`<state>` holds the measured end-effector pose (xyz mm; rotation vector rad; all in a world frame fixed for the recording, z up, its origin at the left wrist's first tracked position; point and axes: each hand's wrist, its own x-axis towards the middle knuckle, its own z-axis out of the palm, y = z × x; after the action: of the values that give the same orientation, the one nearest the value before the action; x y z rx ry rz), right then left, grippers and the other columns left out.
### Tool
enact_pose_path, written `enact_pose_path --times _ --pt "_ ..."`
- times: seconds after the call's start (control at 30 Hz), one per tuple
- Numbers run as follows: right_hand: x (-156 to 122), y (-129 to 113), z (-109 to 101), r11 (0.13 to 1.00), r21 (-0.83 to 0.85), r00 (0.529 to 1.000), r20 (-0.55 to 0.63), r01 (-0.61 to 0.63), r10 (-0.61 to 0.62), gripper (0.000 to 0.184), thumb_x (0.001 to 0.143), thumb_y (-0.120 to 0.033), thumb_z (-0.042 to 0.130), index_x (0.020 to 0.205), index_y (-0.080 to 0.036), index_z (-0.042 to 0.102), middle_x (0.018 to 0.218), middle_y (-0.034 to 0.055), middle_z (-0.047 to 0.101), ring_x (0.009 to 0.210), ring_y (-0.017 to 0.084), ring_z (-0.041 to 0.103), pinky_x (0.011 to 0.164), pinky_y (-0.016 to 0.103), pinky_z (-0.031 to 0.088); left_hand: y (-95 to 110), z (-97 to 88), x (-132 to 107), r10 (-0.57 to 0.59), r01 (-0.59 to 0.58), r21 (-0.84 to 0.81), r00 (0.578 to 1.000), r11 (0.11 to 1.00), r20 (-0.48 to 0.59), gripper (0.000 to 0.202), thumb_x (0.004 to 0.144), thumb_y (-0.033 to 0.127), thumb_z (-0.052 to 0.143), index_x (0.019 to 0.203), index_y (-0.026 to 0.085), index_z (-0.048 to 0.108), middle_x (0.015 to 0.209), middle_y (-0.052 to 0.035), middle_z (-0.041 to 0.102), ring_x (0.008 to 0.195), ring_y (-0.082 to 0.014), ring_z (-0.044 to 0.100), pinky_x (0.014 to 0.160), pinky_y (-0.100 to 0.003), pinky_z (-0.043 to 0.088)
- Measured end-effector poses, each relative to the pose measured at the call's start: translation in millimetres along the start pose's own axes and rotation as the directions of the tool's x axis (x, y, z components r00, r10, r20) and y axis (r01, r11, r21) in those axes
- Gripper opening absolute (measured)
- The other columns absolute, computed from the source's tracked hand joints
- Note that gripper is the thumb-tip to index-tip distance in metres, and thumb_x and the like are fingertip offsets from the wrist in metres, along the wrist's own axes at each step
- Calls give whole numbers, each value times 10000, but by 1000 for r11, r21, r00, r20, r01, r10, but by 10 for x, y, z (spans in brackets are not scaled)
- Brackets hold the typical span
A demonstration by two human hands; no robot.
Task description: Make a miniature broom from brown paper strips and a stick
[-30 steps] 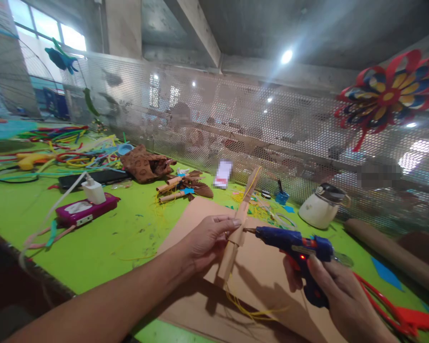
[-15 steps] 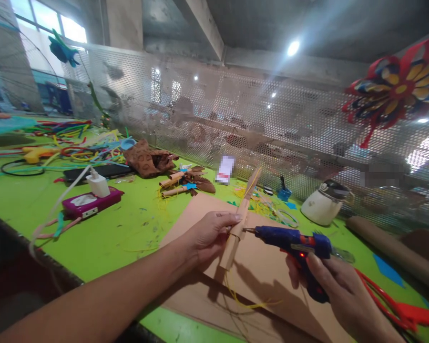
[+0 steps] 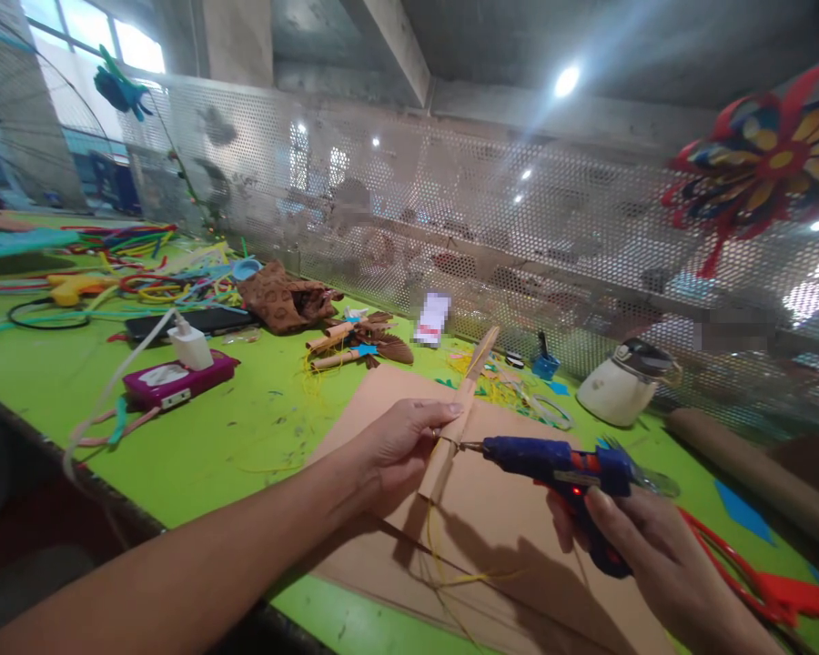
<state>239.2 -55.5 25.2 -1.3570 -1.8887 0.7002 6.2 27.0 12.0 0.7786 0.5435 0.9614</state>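
Our left hand [image 3: 399,450] has a closed grip on a paper stick [image 3: 465,400], thumb and fingers pinched around its lower half. The paper stick is held tilted, its top leaning to the far right, just above the brown card sheet [image 3: 389,391] that lies on the green worktop [image 3: 211,437]. Thin yellow strands [image 3: 443,569] trail from the stick's lower end down onto the card.

Our right hand [image 3: 648,555] has a closed grip wrapped round the handle of a blue glue gun [image 3: 560,464], with a finger lying along the trigger. The gun points left, and its metal tip touches the paper stick just right of our left fingertips.

Far right of the card stands a white pot [image 3: 618,391], and a brown paper roll [image 3: 743,473] lies beyond it. On the left a pink box [image 3: 170,382] carries a white charger [image 3: 191,347]. Behind it lies a crumpled brown cloth [image 3: 283,300]. A mesh screen [image 3: 382,209] runs along the far edge, and a red and blue paper flower [image 3: 764,164] hangs on it at the right.
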Motion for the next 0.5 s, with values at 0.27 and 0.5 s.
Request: enact_pose_path --times 0.27,0.5 --pt "5 -8 1 1000 -11 1000 -21 13 -13 519 889 -542 375 687 -135 629 640 67 578 554 143 471 493 253 347 -3 -1 2 -22 23 1 999 1000 -41 148 686 137 667 800 43 661 718 -85 648 586 -113 589 622 -221 481" --pt "-7 21 -6 998 -53 999 5 38 -37 510 900 -517 371 692 -134 636 628 56 565 527 135 454 493 258 322 -7 -32 22 -1 1 6 1000 1000 -18 202 656 170 698 805 38 666 743 -89 651 644 -135 596 718 -266 483"
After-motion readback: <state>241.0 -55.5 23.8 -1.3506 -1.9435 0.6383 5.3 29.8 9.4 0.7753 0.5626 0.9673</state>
